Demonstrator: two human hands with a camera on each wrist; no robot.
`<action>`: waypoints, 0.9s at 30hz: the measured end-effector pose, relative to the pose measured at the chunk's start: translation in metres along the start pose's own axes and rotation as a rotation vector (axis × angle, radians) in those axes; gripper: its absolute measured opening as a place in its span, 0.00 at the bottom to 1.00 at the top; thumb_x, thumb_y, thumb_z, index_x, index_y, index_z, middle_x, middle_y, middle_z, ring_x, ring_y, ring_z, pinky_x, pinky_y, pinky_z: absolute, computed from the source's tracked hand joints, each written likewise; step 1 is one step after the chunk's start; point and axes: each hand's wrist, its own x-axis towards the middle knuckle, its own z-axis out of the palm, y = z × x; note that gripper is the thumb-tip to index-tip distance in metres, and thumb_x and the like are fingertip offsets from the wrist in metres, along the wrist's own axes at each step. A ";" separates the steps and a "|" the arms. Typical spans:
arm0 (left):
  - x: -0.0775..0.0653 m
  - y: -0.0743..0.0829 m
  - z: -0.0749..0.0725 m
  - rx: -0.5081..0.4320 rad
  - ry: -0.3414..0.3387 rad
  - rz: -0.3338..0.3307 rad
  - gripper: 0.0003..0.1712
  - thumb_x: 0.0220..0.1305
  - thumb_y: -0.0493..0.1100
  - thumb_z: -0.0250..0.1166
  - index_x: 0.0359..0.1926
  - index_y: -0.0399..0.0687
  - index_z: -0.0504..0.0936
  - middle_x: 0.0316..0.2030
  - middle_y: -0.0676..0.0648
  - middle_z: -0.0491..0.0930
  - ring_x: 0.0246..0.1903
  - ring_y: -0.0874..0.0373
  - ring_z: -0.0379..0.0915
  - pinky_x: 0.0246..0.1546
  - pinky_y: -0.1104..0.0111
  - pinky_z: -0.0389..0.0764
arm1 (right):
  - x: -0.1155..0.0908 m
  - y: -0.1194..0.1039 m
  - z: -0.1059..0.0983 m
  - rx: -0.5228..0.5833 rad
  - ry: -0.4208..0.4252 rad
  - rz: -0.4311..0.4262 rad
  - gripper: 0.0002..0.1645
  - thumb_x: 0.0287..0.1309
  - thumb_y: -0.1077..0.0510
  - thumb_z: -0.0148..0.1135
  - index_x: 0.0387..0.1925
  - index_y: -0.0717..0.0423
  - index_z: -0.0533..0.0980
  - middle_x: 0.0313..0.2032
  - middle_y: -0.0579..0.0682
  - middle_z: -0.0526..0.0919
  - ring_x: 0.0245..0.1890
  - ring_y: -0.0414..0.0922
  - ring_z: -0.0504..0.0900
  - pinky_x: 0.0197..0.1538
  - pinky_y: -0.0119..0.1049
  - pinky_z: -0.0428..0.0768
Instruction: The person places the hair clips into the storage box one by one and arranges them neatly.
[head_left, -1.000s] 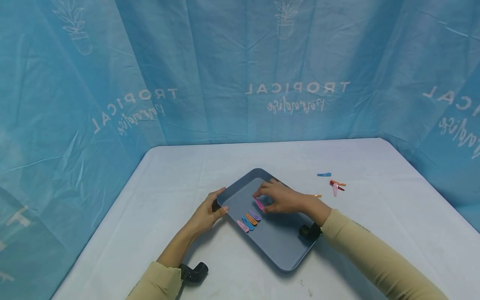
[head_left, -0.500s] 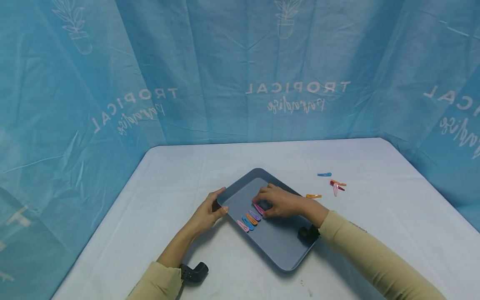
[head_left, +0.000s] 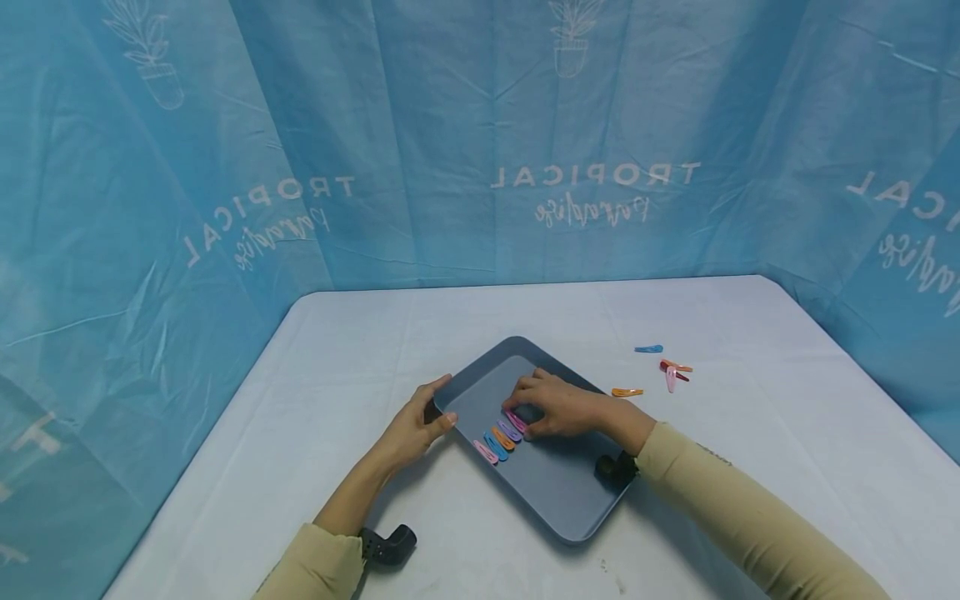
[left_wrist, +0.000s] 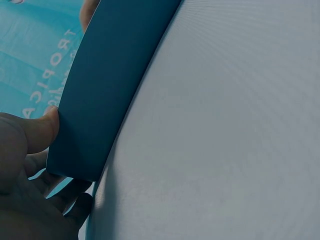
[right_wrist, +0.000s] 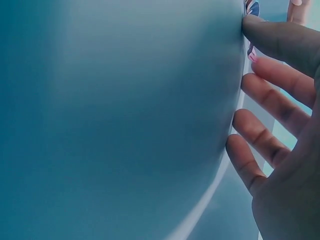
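A grey-blue rectangular tray [head_left: 573, 496] lies at a slant on the white table. My left hand [head_left: 411, 432] grips its left corner, thumb at the rim and fingers around the outer wall, as the left wrist view also shows. Inside the tray, my right hand [head_left: 557, 405] pinches a magenta hair clip [head_left: 514, 420] between thumb and forefinger, down at the tray floor. Beside that clip, a row holds a purple clip [head_left: 509, 430], an orange clip [head_left: 503, 438], a blue clip [head_left: 495, 447] and a pale pink clip [head_left: 485, 452]. Fingers partly cover the magenta clip.
Right of the tray, a yellow-orange clip [head_left: 627, 392] lies near the rim. Farther back are a blue clip [head_left: 648, 349] and a small overlapping pile with a pink clip [head_left: 671, 380]. A blue printed curtain [head_left: 600, 125] stands behind the table.
My right hand has lowered the magenta clip to the tray floor and shifted it slightly left, close to the purple clip. The left hand and tray have stayed still.
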 end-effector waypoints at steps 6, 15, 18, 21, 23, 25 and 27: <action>-0.007 0.016 -0.002 -0.016 -0.006 -0.013 0.38 0.67 0.42 0.58 0.73 0.48 0.51 0.72 0.37 0.50 0.72 0.37 0.40 0.66 0.41 0.54 | 0.000 -0.001 -0.001 0.000 -0.020 0.020 0.27 0.55 0.50 0.66 0.57 0.45 0.75 0.54 0.46 0.74 0.48 0.42 0.65 0.52 0.41 0.70; 0.000 0.001 0.001 -0.010 0.014 -0.014 0.38 0.66 0.43 0.59 0.73 0.53 0.52 0.72 0.39 0.50 0.73 0.38 0.40 0.67 0.41 0.53 | 0.000 -0.002 -0.001 0.008 -0.036 0.029 0.27 0.55 0.49 0.66 0.57 0.44 0.75 0.55 0.45 0.73 0.49 0.42 0.64 0.52 0.42 0.70; -0.003 0.008 0.001 -0.013 0.014 -0.018 0.38 0.67 0.42 0.58 0.73 0.50 0.52 0.72 0.38 0.50 0.73 0.38 0.39 0.67 0.41 0.52 | -0.001 -0.001 -0.001 0.008 -0.037 0.027 0.27 0.55 0.49 0.66 0.57 0.44 0.75 0.55 0.45 0.73 0.49 0.42 0.65 0.52 0.42 0.70; -0.010 0.024 -0.001 -0.020 0.007 -0.023 0.37 0.67 0.40 0.57 0.73 0.46 0.52 0.72 0.37 0.50 0.72 0.37 0.39 0.67 0.40 0.52 | -0.001 -0.001 -0.002 0.009 -0.036 0.026 0.27 0.55 0.48 0.66 0.58 0.44 0.75 0.55 0.45 0.73 0.49 0.42 0.65 0.53 0.42 0.70; -0.014 0.033 -0.002 -0.025 0.003 -0.022 0.37 0.67 0.39 0.57 0.73 0.44 0.52 0.72 0.35 0.50 0.72 0.36 0.39 0.67 0.40 0.52 | -0.001 -0.001 -0.002 0.010 -0.034 0.027 0.27 0.55 0.48 0.66 0.58 0.45 0.74 0.55 0.45 0.73 0.49 0.42 0.65 0.53 0.42 0.70; -0.015 0.034 -0.002 -0.030 0.002 -0.024 0.36 0.67 0.39 0.57 0.73 0.44 0.53 0.72 0.35 0.50 0.72 0.36 0.40 0.67 0.40 0.52 | -0.001 -0.002 -0.002 0.010 -0.037 0.030 0.28 0.55 0.48 0.66 0.58 0.45 0.74 0.55 0.45 0.73 0.50 0.42 0.65 0.53 0.42 0.70; -0.012 0.029 -0.001 -0.025 0.006 -0.022 0.37 0.67 0.39 0.57 0.73 0.46 0.53 0.72 0.36 0.50 0.72 0.37 0.40 0.67 0.41 0.53 | -0.002 -0.002 -0.003 0.013 -0.037 0.031 0.28 0.55 0.48 0.67 0.58 0.45 0.74 0.55 0.45 0.73 0.50 0.42 0.65 0.54 0.43 0.70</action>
